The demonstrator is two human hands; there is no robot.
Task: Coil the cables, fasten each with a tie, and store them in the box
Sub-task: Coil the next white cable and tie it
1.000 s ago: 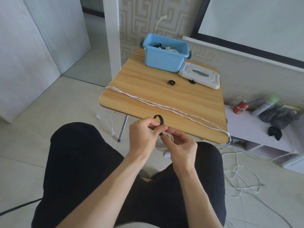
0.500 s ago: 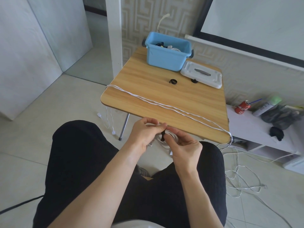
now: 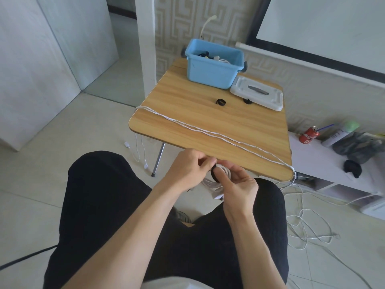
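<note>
Just below the table's near edge, my left hand (image 3: 187,167) and my right hand (image 3: 239,182) hold a small coil of white cable (image 3: 212,183) between them. A black tie (image 3: 214,174) is wrapped round the coil, pinched by the fingers of both hands. Another long white cable (image 3: 208,133) lies slantwise across the wooden table (image 3: 208,113) and hangs off both sides. Two spare black ties (image 3: 220,101) (image 3: 247,100) lie on the table. The blue box (image 3: 212,65) stands at the far edge with coiled cables inside.
The box's white lid (image 3: 258,92) lies to the right of the box. Loose white cable (image 3: 308,232) is strewn on the floor at the right. A low white shelf (image 3: 325,163) holds a red can (image 3: 309,135) and other items. My black-trousered knees are under the hands.
The black tie stood up as an open loop above my fingers; it now lies wrapped down round the coil. My hands stayed close together below the table edge.
</note>
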